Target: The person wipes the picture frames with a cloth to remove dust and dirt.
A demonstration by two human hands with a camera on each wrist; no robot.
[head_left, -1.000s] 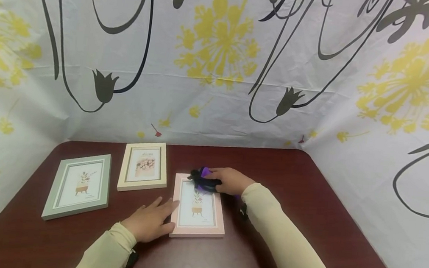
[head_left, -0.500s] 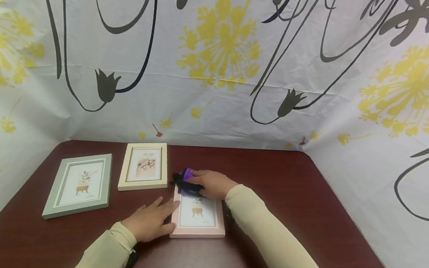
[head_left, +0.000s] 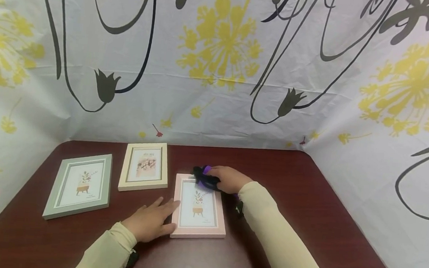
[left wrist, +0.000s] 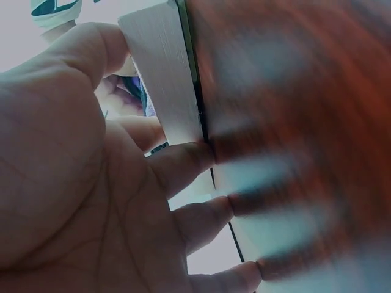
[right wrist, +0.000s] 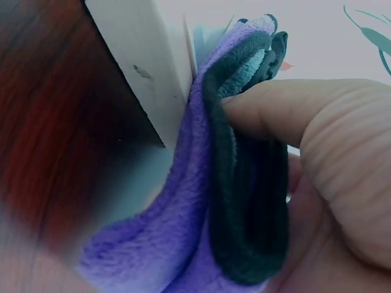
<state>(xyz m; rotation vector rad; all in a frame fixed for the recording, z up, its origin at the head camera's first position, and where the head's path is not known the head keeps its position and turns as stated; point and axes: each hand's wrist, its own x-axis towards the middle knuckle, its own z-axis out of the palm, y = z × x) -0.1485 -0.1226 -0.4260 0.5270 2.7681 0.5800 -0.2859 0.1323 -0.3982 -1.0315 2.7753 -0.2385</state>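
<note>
A pink picture frame (head_left: 197, 207) with a potted-plant print lies face up on the table. Against its left edge rests my left hand (head_left: 150, 221), thumb and fingers spread; in the left wrist view the fingertips touch the frame's side (left wrist: 162, 67) and the tabletop. With my right hand (head_left: 230, 179) I grip a folded plush cloth (head_left: 205, 181), purple and black, on the frame's upper right corner. The right wrist view shows the thumb (right wrist: 263, 110) pressing into the cloth's dark fold (right wrist: 244, 256), beside the frame's side (right wrist: 143, 67). Part of the cloth is hidden under the hand.
A grey-green picture frame (head_left: 79, 186) lies at the table's left. Between it and the pink one, further back, is a cream picture frame (head_left: 144, 166). Patterned white fabric (head_left: 215, 121) hangs behind and beside the dark red-brown table (head_left: 291, 175).
My right hand slid the cloth left along the frame's top to its left corner, then back to the right corner. The left hand and the frames stay in place.
</note>
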